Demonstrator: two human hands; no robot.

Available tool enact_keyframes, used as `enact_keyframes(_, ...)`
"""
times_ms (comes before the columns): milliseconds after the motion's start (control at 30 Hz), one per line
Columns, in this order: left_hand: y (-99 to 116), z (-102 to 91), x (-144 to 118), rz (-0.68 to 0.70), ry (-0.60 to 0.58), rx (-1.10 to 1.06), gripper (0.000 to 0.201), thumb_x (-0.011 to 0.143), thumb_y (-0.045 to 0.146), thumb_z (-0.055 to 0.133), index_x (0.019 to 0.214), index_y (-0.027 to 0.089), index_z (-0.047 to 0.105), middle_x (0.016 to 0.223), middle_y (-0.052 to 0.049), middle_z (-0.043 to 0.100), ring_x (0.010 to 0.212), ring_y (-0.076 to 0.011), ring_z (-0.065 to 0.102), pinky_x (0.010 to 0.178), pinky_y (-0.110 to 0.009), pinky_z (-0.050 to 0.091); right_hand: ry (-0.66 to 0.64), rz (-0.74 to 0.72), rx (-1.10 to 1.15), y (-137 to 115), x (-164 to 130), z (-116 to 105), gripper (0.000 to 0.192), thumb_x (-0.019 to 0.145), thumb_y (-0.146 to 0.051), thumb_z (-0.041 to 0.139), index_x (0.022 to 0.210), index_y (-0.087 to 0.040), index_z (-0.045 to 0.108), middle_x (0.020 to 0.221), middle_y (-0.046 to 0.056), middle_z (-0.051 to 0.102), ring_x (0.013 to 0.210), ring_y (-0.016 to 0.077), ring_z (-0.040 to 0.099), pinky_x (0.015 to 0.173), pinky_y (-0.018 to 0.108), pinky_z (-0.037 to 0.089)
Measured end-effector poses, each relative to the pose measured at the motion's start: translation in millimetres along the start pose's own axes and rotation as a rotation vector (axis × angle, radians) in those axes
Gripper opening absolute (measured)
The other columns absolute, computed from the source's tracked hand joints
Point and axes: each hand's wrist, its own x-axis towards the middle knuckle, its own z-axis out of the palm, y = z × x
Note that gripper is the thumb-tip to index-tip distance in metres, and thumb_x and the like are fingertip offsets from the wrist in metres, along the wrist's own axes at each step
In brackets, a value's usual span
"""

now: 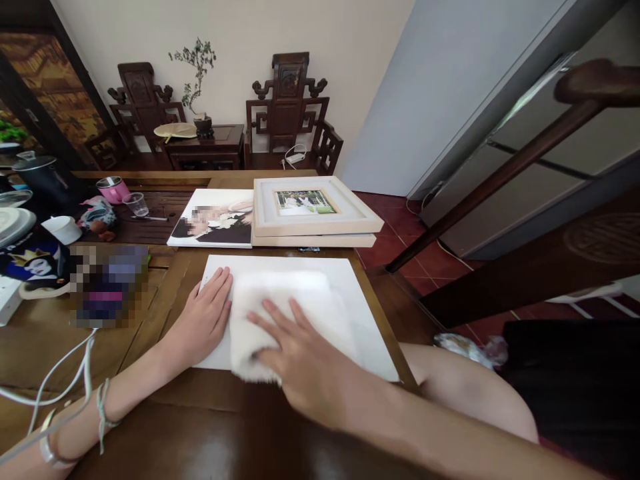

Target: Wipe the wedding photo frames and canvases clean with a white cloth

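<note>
Two carved chairs [287, 107], wooden table [200, 427], framed photo [313, 207]

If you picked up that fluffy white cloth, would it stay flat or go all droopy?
Probably droopy: the fluffy white cloth looks soft and rumpled under the right hand, with a frayed edge hanging past the flat white board. It likely weighs little. Pushed, it would probably bunch up; the left hand lies flat on the board.

Lighting is soft, even daylight; the room reads moderately bright. The white board [350, 293] is near overexposed, losing surface detail. The polished bench [210, 433] shows dull glare along its near edge. Shadows beneath both forearms are faint. Wide-angle distortion bends lines at the right edge. 2 areas are pixelated. Focus is otherwise acceptable.
</note>
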Motion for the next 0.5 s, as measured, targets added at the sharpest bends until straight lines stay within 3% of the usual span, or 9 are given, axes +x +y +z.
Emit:
enact_keyframes(133, -1, -2.9, 0, 0.004, 0.006, -0.028, 0.053, 0.101, 0.029, 0.02, 0.153, 0.017, 0.025, 0.158, -0.013, 0.032, 0.147, -0.0269, 0.025, 0.115, -0.051, 0.029, 0.02, 0.097, -0.164, 26, 39, -11, 0.044, 0.088, -0.004, 0.045, 0.128, -0.011, 0.062, 0.155, 0.02, 0.033, 0.144, 0.0442, 0.018, 0.111, 0.069, 0.019)
enact_keyframes(233, -2, -7.8, 0, 0.021, -0.033, -0.037, 0.054, 0.1, 0.025, 0.022, 0.153, 0.017, 0.024, 0.158, -0.014, 0.03, 0.148, -0.0269, 0.024, 0.115, -0.051, 0.029, 0.045, 0.091, -0.195, 27, 49, -10, 0.043, 0.09, -0.003, 0.041, 0.127, -0.009, 0.063, 0.155, 0.024, 0.031, 0.143, 0.0467, 0.017, 0.112, 0.07, 0.015)
enact_keyframes(333, -3, -7.9, 0, 0.035, -0.051, -0.028, 0.055, 0.099, 0.022, 0.022, 0.154, 0.015, 0.022, 0.159, -0.015, 0.028, 0.148, -0.027, 0.023, 0.115, -0.051, 0.029, 0.032, 0.028, -0.191, 11, 36, -2, 0.037, 0.09, -0.009, 0.049, 0.123, -0.012, 0.066, 0.154, 0.026, 0.031, 0.141, 0.0495, 0.019, 0.111, 0.071, 0.016)
enact_keyframes(500, -7, 3.5, -1, 0.037, 0.035, -0.009, 0.054, 0.1, 0.022, 0.023, 0.154, 0.02, 0.022, 0.159, -0.01, 0.029, 0.148, -0.025, 0.024, 0.116, -0.047, 0.029, 0.003, -0.13, -0.105, -24, -7, 7, 0.025, 0.092, -0.016, 0.05, 0.1, -0.011, 0.073, 0.151, 0.028, 0.033, 0.137, 0.0536, 0.023, 0.106, 0.074, 0.022)
